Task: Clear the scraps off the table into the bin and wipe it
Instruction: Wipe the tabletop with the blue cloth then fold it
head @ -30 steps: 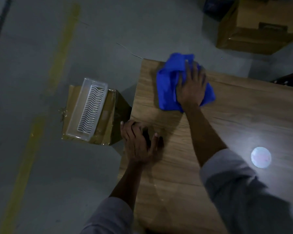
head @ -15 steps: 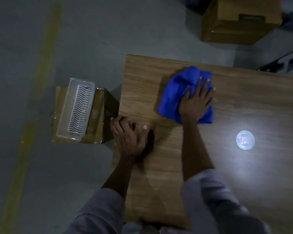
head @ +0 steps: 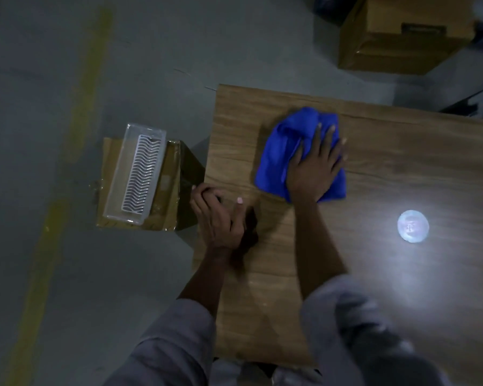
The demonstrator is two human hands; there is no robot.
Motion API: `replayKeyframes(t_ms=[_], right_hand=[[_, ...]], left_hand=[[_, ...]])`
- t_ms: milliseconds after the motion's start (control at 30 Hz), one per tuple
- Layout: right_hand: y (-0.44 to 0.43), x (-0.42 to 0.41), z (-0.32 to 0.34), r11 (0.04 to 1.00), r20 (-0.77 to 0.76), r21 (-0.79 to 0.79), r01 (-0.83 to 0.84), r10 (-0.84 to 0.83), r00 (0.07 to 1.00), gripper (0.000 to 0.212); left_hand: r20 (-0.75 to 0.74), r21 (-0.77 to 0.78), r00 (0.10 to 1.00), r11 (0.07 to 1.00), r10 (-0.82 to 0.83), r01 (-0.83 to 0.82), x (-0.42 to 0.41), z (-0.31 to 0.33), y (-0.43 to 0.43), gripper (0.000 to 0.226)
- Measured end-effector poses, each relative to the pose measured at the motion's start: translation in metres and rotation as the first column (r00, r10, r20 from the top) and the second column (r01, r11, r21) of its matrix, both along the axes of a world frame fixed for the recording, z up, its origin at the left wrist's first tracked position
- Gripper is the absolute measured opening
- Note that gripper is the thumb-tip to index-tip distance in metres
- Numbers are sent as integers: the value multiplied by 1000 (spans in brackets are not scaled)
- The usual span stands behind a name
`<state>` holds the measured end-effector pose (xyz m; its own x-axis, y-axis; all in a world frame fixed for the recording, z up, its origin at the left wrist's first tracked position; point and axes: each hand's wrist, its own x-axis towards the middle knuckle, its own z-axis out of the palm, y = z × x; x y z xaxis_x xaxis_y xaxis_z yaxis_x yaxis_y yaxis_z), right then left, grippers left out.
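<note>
- Blue cloth [head: 285, 151] lies bunched on the table [head: 402, 162], near its far left corner.
- Your right hand [head: 315, 168] presses flat on the cloth's right half, fingers spread; the cloth spreads out to the hand's left.
- Your left hand [head: 218, 215] rests at the table's left edge, fingers curled, thumb on top; whether it grips anything cannot be told.
- Clear plastic bin [head: 135, 174] sits on a cardboard box [head: 168, 196] just beside that edge.

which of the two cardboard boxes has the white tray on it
The cardboard box on the floor beside the table's left edge; the white slotted tray lies on its top. The other box, beyond the far edge, carries none.
</note>
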<state>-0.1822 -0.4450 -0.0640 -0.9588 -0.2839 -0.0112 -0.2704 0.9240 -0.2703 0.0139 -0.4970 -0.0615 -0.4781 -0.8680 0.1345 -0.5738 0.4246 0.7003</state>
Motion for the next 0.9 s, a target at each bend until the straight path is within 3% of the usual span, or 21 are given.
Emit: replayKeyframes(t_ms=[33,100,167,200,233,267,333,433,500,533,600,700,733,767,800,833,900], right_hand=[[-2,32,1,1000,-7,-3,-21,21,1000,63],[-2,94,1,924,31,38,-381,380,924,63],[8,122,-1,648,57,81,-757,755,653,65],[13,110,-2,512,72,74,-856,853,517,67],[16,88,-4,426,64,67,-902,901,430,67],[17,64,-4,409,59,74,-910,909,413,64],[16,18,-2,556,53,77,-827,826,561,61],[4,-3,4,874,72,83,-480,475,877,64],[-8,36,5,904,60,117,-412,408,911,65],[-9,65,6,859,69,125,-497,492,868,66],[2,127,7,632,129,145,-761,751,648,68],[38,154,7,234,170,111,-966,953,251,66],[47,138,6,164,144,59,-985,975,171,64],[54,117,5,152,124,28,-988,980,154,62],[60,94,4,214,113,23,-977,970,215,61],[66,71,3,352,108,31,-935,929,353,61],[74,41,5,719,73,55,-693,690,721,61]], left_hand=[[-12,16,1000,1000,5,-5,1,1,0,42],[-27,73,999,997,27,-25,4,2,0,47],[-44,98,999,995,25,-20,9,0,1,49],[-64,102,998,995,19,-12,11,0,3,49],[-86,104,996,995,12,-3,13,2,4,48],[-106,107,994,994,2,9,14,4,4,47],[-152,140,988,990,-13,35,16,6,3,44],[-267,292,963,955,36,45,25,6,0,53],[-372,469,898,883,235,-36,33,7,-4,61],[-395,566,847,821,356,-81,37,11,-6,64],[-380,609,824,784,421,-120,47,14,-10,62],[-276,522,927,849,252,-75,69,11,-1,55],[-236,495,955,868,178,-40,75,10,6,52],[-213,465,972,885,104,7,81,8,13,54],[-200,459,979,886,33,64,85,8,22,57],[-199,475,980,872,-23,117,87,8,31,59],[-209,486,976,860,-58,155,90,12,48,62]])
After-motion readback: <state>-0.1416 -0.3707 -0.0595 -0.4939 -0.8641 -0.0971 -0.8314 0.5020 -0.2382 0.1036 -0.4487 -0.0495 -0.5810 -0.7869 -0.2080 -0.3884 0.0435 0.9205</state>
